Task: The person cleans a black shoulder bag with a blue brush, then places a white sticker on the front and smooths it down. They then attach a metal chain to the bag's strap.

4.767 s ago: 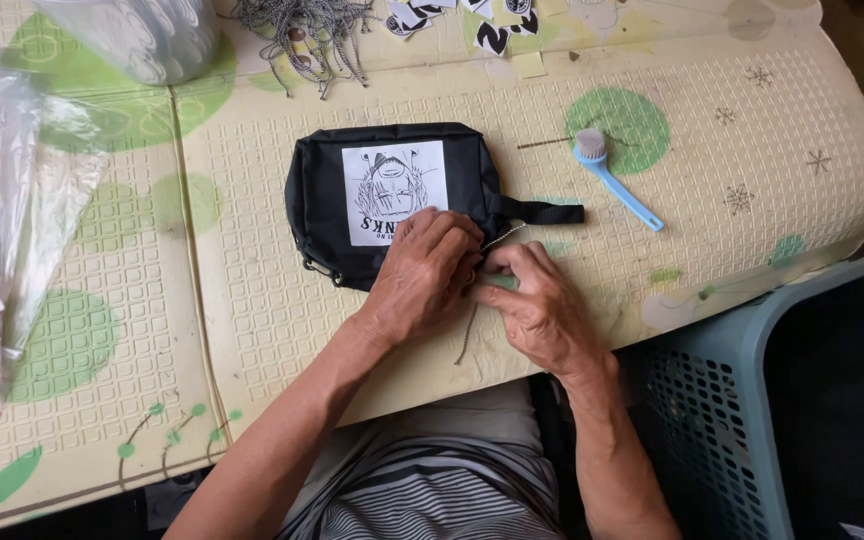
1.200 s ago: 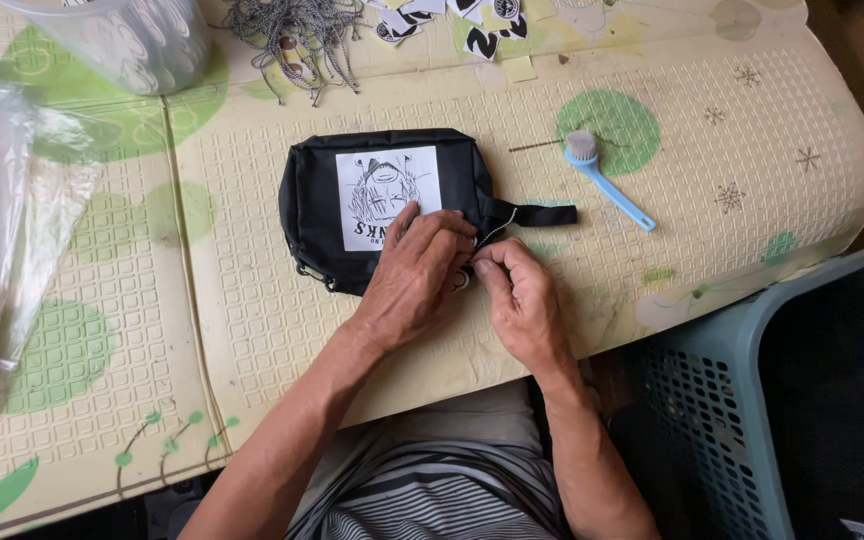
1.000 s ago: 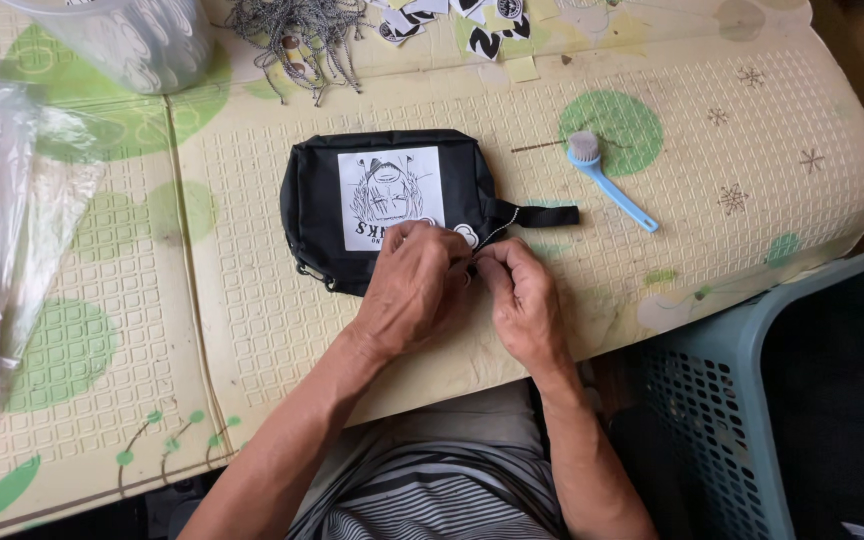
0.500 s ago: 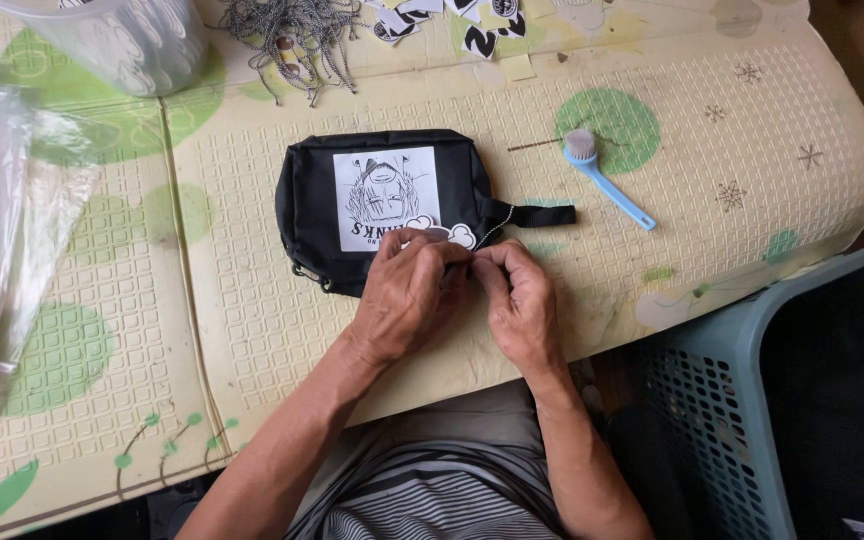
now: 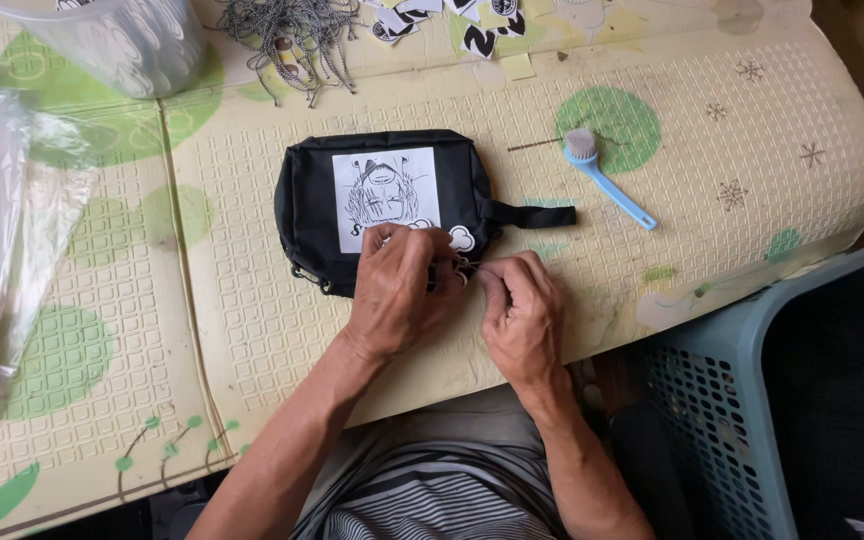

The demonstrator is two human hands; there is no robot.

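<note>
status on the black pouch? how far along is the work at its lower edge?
Looks done: the black pouch lies flat on the mat, white picture patch facing up, side strap extended. In hand: left hand and right hand meet at its lower right edge, fingers pinched around a small white charm and metal fitting; the join itself is hidden. Left: whether it is attached can't be told. Blue brush lies untouched.

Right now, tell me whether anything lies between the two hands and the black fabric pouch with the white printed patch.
Nothing visible does: the left hand and right hand already rest on the near edge of the black fabric pouch.
</note>
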